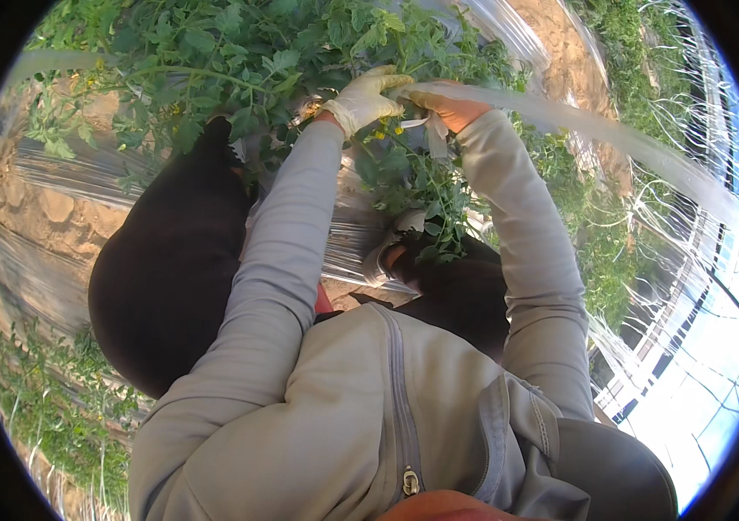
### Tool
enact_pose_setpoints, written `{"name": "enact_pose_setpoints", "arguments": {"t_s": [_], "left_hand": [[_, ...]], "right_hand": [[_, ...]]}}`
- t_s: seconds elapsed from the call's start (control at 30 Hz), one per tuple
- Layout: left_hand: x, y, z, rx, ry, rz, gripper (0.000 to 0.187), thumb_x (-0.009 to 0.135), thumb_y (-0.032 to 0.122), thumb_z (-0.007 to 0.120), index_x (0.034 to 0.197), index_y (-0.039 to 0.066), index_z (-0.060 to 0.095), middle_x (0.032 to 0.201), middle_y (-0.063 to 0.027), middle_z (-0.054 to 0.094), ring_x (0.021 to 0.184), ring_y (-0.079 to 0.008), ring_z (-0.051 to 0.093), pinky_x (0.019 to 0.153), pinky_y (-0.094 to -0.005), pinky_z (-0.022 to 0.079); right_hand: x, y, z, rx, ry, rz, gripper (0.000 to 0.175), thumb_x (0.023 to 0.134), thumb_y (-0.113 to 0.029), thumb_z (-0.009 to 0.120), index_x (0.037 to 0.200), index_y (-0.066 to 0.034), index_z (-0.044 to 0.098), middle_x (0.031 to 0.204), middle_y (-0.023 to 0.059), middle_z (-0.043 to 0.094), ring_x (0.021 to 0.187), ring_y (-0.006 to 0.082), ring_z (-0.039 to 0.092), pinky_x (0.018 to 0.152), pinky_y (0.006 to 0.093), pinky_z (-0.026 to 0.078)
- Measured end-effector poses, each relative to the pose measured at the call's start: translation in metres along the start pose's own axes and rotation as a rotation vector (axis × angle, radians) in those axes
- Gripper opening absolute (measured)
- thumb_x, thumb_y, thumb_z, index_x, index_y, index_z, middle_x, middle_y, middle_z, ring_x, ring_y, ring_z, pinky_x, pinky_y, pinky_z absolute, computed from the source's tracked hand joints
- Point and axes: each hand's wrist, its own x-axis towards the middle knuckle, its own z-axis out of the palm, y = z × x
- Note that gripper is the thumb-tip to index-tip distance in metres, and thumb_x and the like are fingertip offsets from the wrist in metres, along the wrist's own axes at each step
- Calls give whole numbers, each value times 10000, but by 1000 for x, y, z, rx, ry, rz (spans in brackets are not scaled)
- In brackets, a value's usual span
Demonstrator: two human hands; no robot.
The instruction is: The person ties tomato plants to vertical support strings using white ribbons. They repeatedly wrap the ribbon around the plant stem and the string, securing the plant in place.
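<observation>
My left hand, in a pale thin glove, reaches into the tomato plants with its fingers bent toward my other hand. My right hand, also gloved at the fingers, is closed around part of a translucent plastic strip, which runs from there to the far right. A short white strip end hangs below the right hand. The fingertips of both hands are close together at a stem; what lies between them is partly hidden. Small yellow flowers show just below the left hand.
Clear plastic film covers the soil beside bare sandy ground. A leafy plant stands between my arms, close to my shoe. Many white strings hang over rows at the right, and another plant row lies lower left.
</observation>
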Motion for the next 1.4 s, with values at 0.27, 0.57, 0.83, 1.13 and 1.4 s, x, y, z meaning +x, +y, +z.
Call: {"name": "enact_pose_setpoints", "arguments": {"t_s": [0.27,0.57,0.83,1.13,1.4], "left_hand": [[3,-21,16,-326,170,-36,244,963,72,619,1188,20,697,1373,-70,547,1175,-157,560,1038,-276,428],[3,-17,29,-514,215,-227,211,946,120,658,1093,-29,682,1083,-63,713,995,-132,621,932,-266,464],[0,-1,11,-168,295,-391,440,783,297,847,1071,-7,712,1019,-95,723,899,-158,633,815,-310,495],[4,-7,19,-417,215,-403,348,806,187,828,1065,-16,716,996,-81,723,915,-146,638,816,-294,493],[1,-14,25,-545,187,-295,280,834,101,790,1073,-20,710,994,-49,718,923,-131,627,824,-279,486]], "right_hand": [[-4,19,4,-224,255,-12,291,942,-289,637,1106,-56,698,952,119,719,847,264,656,749,366,492],[27,68,15,25,473,110,258,906,-209,660,1104,-46,686,985,129,725,854,271,684,770,366,536],[23,40,40,-264,652,68,298,811,-251,762,1023,-64,669,1012,134,732,949,299,701,840,380,539],[19,52,30,236,345,49,323,841,-133,749,1118,14,670,948,104,722,833,184,689,754,317,547],[23,58,36,186,407,-51,235,873,-61,655,1090,27,636,988,118,687,870,189,650,775,314,520]]}}
